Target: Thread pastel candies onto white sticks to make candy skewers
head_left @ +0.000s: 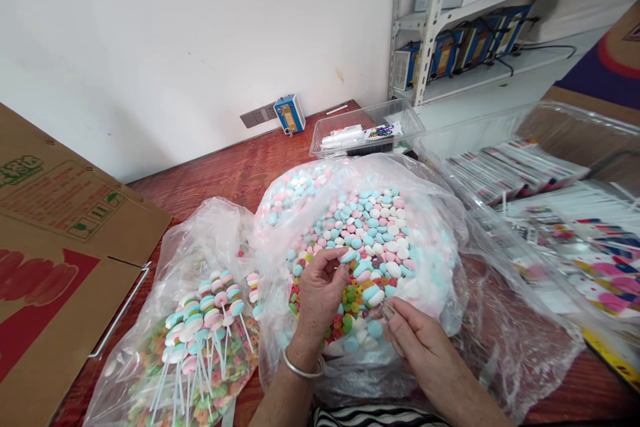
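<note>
My left hand point(320, 287) is closed in a pinch on a pale blue and white marshmallow candy point(348, 255), above a big clear plastic bag point(280, 260) of candies. My right hand point(420, 333) is closed at the lower right of the same bag. By its fingertips is a short row of stacked candies point(371, 293), pink, blue and white; any stick inside it is hidden by the fingers. Under both hands lie loose pastel marshmallow candies point(370, 220) and red, green and orange gummy rings point(350, 300).
On the left, a second bag point(200, 240) carries finished-looking candy sticks point(200, 320) over gummy rings. A cardboard box point(65, 247) stands at far left. Clear bins point(480, 180) with printed cards are at right, a smaller bin point(367, 127) behind. Metal shelving point(425, 27) rises beyond.
</note>
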Motion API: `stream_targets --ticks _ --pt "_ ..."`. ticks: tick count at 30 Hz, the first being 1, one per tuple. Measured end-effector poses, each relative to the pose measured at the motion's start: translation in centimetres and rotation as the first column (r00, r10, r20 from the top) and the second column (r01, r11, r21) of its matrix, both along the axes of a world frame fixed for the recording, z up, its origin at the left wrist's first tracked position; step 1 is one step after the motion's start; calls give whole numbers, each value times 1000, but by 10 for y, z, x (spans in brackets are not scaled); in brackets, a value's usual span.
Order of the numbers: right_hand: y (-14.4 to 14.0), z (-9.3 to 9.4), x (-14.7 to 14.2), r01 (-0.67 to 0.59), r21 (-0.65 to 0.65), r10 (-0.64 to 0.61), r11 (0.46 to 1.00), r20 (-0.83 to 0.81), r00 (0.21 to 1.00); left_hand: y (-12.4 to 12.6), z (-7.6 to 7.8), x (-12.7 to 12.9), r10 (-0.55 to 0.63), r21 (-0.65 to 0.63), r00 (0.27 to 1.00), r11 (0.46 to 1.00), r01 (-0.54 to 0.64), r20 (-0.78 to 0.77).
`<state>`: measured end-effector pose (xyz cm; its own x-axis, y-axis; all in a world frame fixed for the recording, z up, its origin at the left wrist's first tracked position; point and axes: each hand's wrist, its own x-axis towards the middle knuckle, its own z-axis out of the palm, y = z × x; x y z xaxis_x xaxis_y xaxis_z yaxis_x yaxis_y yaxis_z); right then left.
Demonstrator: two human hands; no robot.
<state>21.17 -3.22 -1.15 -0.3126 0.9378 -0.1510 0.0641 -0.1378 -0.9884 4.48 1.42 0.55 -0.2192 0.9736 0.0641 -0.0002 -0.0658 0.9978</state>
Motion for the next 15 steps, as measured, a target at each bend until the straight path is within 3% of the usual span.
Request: stream_targets --ticks 3,5,9,12,15 --pt "1 -1 -4 33 37 -33 999 16 999 -1 4 4 -7 13 998 1000 6 67" --pt "2 2 -7 51 89 -57 995 59 997 0 10 9 -2 3 972 1000 1 236" --pt "3 4 -15 48 281 -109 959 206 972 5 24 28 129 -78 821 992 -102 556" --pt "1 -2 -19 9 404 -147 915 314 938 8 33 42 201 -161 741 979 -125 640" --pt "-1 -10 -20 -40 498 -193 866 407 893 8 36 51 178 -184 705 981 -68 686"
